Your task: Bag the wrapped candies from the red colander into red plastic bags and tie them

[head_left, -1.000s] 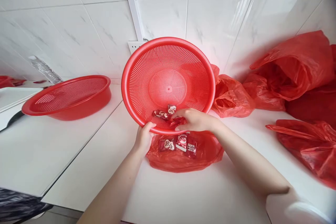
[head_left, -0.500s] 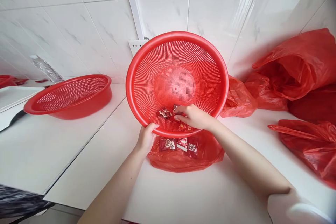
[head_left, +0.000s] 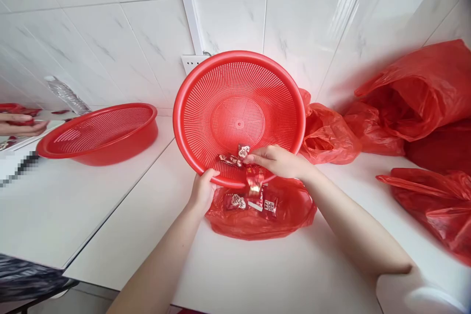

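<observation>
My left hand [head_left: 203,190] grips the lower rim of a round red perforated basket [head_left: 239,88], holding it tilted up on its edge so its inside faces me. My right hand [head_left: 276,161] reaches over the rim with fingers curled onto red wrapped candies [head_left: 231,159] lying at the basket's low edge. One red candy [head_left: 253,181] is tipping over the rim below my fingers. Under the basket lies an open red plastic bag [head_left: 290,216] on the white counter [head_left: 257,265], with a few wrapped candies [head_left: 253,202] inside it.
A second red perforated basket [head_left: 98,131] rests on the adjoining counter at left. Another person's hand [head_left: 20,125] shows at the far left edge beside a clear plastic bottle [head_left: 66,94]. Several crumpled red plastic bags [head_left: 415,98] pile against the tiled wall at right.
The basket has shifted slightly back left and lower. My right hand pulled candies toward the rim and one now tips over the edge. Another person's hand appeared at far left.
</observation>
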A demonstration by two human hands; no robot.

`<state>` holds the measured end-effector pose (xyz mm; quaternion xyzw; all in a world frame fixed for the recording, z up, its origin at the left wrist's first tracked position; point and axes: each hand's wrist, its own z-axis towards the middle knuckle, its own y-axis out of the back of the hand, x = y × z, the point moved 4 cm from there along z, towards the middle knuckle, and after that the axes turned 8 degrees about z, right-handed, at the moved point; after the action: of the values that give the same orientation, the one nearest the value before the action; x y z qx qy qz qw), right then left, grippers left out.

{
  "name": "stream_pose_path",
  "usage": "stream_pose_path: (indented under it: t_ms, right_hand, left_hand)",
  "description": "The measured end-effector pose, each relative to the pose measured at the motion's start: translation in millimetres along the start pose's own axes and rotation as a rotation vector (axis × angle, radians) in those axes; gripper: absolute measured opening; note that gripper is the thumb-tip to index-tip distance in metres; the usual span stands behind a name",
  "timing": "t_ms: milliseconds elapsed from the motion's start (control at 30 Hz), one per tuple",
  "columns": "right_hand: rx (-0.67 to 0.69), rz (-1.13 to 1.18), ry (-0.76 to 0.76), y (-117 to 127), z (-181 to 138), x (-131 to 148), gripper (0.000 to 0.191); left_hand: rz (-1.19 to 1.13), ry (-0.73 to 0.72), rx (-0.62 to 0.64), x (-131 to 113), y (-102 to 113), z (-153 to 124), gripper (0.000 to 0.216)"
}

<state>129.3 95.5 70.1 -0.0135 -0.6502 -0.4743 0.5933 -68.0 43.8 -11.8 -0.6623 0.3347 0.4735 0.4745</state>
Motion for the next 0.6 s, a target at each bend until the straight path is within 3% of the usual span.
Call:
stream_pose_path:
  t_ms: [100, 167, 267, 467, 600]
  right_hand:
    - [-0.014, -0.083, 0.016, 1, 0, -4, 0.034]
    - [0.104, -0.098, 0.019, -4, 0, -7, 0.031]
    - [0.203, -0.160, -0.016, -9, -1, -10, 0.044]
    - [0.187, -0.147, 0.090, -8, 0, -4, 0.034]
    - [0.096, -0.181, 0.159, -4, 2, -4, 0.028]
  left_hand:
    - [-0.015, 0.009, -0.005, -2, -1, 0, 0.016]
    - [-0.035, 0.030, -0.009, -3, -1, 0, 0.019]
    - [-0.067, 0.091, -0.014, -3, 0, 0, 0.020]
    - [-0.048, 0.094, -0.044, -3, 2, 3, 0.019]
    - [-0.048, 0.084, -0.039, -3, 1, 4, 0.019]
